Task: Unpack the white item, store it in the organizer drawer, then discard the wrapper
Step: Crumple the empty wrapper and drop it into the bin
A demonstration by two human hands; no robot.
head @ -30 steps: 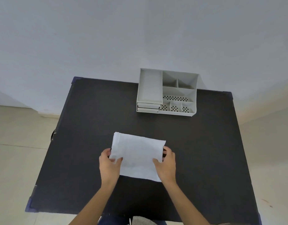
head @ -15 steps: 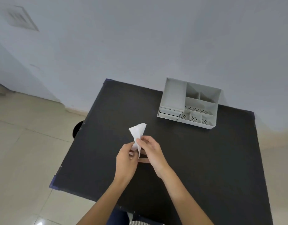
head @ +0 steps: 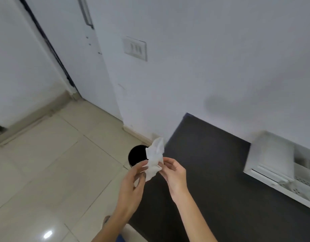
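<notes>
Both hands pinch one crumpled white wrapper (head: 155, 158) between them, held up in the air at the left edge of the bench (head: 212, 180). The right hand (head: 174, 173) has its grip pressed together on the wrapper's right side, thumb and fingertips closed on the paper. The left hand (head: 133, 186) grips the lower left part, with its thumb on the paper and the other fingers loosely curled beneath; the paper's upper end stands free above both hands, twisted and creased.

Just behind the wrapper, on the tiled floor (head: 46, 172) beside the bench, is a round black opening (head: 136, 157), seemingly a bin, partly hidden by the paper. The bench top is dark and bare around the hands.

Well to the right, at the back of the bench against the wall, stands a white organizer (head: 273, 159) with a flat-topped left part, a narrow drawer front below it, and perforated compartments at the right. It is blurred, so whether the drawer is fully closed cannot be told.

On the wall (head: 220, 49) above is a switch plate (head: 135, 48), and a door (head: 77, 49) stands at the left.
</notes>
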